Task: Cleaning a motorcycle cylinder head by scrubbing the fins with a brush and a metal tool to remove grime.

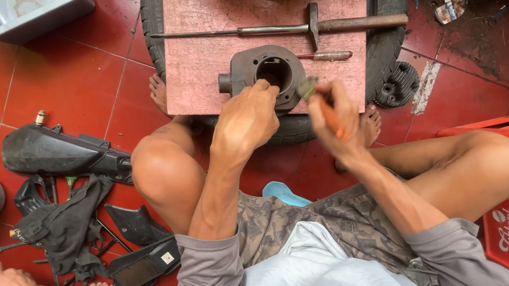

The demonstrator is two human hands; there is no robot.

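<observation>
Your left hand (245, 121) grips the engine cylinder (262, 77) rim; keep it steady while your right hand (336, 120), closed on an orange-handled tool (327, 114), works just beside the bore.

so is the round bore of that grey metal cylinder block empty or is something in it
Empty: the grey metal cylinder block shows a dark open bore; the left hand only grips its rim.

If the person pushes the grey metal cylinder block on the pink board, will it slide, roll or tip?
The cylinder block looks like thick cast metal, so probably heavy for its size. It seems to lie flat with its bore facing up, so rolling or tipping seems unlikely. The left hand steadies it; the pink board looks rough, probably resisting sliding.
</observation>
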